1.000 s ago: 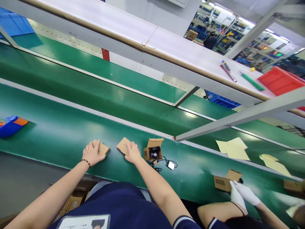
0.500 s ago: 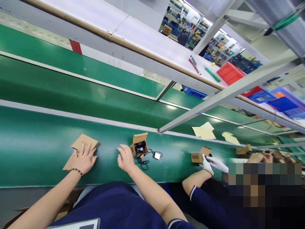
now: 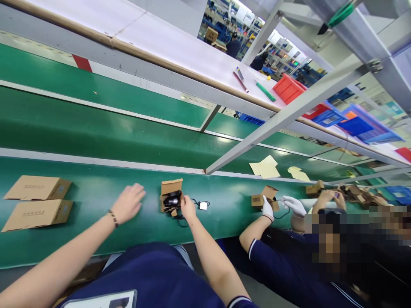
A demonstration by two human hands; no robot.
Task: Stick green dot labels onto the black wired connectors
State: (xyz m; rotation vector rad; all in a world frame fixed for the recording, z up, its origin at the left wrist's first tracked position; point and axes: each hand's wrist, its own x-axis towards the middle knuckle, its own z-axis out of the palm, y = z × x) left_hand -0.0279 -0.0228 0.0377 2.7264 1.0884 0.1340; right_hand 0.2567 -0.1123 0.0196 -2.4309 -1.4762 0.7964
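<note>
My left hand (image 3: 130,203) is over the green work surface with its fingers stretched out, holding nothing. It lies between two closed cardboard boxes on the left, the farther box (image 3: 35,187) and the nearer box (image 3: 37,214), and an open cardboard box (image 3: 171,187). The open box's lid is up, and a black device (image 3: 172,199) with a lens-like end sits inside. My right hand (image 3: 188,208) has its fingers bent around the right side of this box; the fingertips are partly hidden. A black cable with a white square piece (image 3: 203,205) lies just beyond that hand.
To the right, a co-worker's white-gloved hands (image 3: 267,208) work at another open box (image 3: 257,200) with a black cable. Pale yellow sheets (image 3: 265,167) lie behind. A slanted metal post (image 3: 244,143) rises to the shelf, where pens (image 3: 240,81) and red and blue bins (image 3: 289,89) stand.
My left hand has come off the closed boxes, which now lie farther left. My right hand has moved onto the open box's right side. The co-worker's gloved hands have drawn apart with a cable between them.
</note>
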